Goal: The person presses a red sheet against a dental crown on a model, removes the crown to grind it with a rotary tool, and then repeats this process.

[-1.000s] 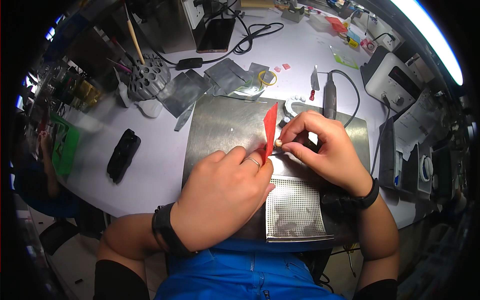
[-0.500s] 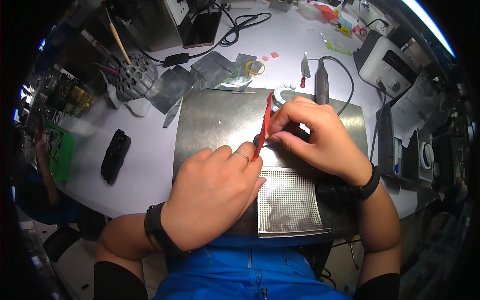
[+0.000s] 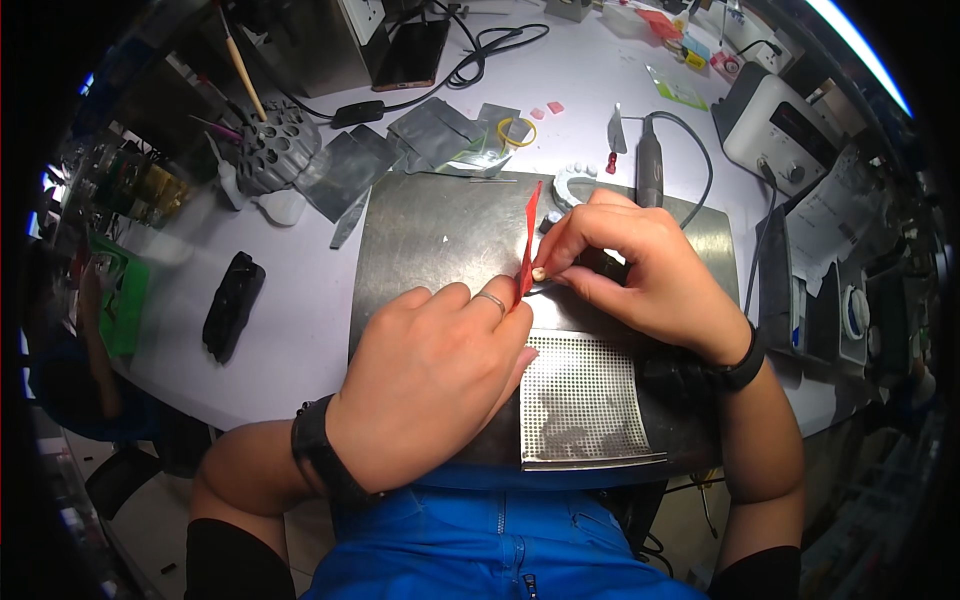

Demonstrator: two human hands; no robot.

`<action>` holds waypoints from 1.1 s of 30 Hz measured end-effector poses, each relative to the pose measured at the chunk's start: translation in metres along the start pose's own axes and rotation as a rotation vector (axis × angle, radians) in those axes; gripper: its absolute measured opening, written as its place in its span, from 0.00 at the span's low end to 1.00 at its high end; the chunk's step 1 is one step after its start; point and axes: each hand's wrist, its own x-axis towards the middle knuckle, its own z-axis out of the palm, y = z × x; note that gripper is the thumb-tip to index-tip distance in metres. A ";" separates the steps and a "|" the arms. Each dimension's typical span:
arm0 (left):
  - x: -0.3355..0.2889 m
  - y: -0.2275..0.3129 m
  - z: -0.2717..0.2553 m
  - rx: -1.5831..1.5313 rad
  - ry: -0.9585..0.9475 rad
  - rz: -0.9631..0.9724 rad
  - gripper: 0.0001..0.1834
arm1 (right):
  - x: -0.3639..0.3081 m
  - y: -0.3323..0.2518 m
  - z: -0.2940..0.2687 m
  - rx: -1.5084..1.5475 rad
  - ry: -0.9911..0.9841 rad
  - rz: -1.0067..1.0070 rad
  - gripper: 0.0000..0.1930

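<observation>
My left hand (image 3: 425,375) pinches the lower end of a thin red strip (image 3: 531,235), like marking paper, which stands nearly upright from the fingertips. Right beside the strip, my right hand (image 3: 625,255) holds a small cream tooth crown (image 3: 539,274) between thumb and index finger. The crown is close against the strip; whether they touch I cannot tell. Beyond the right fingers lies a pale horseshoe-shaped dental model (image 3: 572,183), with a small dark piece (image 3: 550,221) near it. Both hands are above a metal plate (image 3: 410,220).
A perforated metal sheet (image 3: 580,400) lies at the plate's front. Behind are grey plastic bags (image 3: 435,135), a yellow rubber band (image 3: 517,132), a knife (image 3: 616,135) and a corded handpiece (image 3: 650,165). A round holder (image 3: 275,150) and a black object (image 3: 233,305) stand left; a control box (image 3: 775,125) is right.
The cream crown has come into sight at my right fingertips. The red strip stands a bit more upright and has slid slightly lower in my left fingers. The whole view has shifted slightly.
</observation>
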 end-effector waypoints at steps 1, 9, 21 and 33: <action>0.000 0.000 0.000 0.001 0.001 0.000 0.14 | 0.000 0.000 0.000 -0.003 -0.007 -0.017 0.08; 0.000 0.002 0.000 0.007 -0.010 0.000 0.14 | 0.001 -0.011 -0.003 -0.180 -0.057 -0.075 0.10; 0.005 -0.004 -0.002 -0.017 0.005 0.009 0.13 | 0.000 -0.013 0.000 -0.319 -0.086 -0.031 0.15; 0.017 -0.013 -0.011 -0.102 0.271 0.018 0.08 | -0.009 -0.018 -0.012 0.052 0.090 0.151 0.15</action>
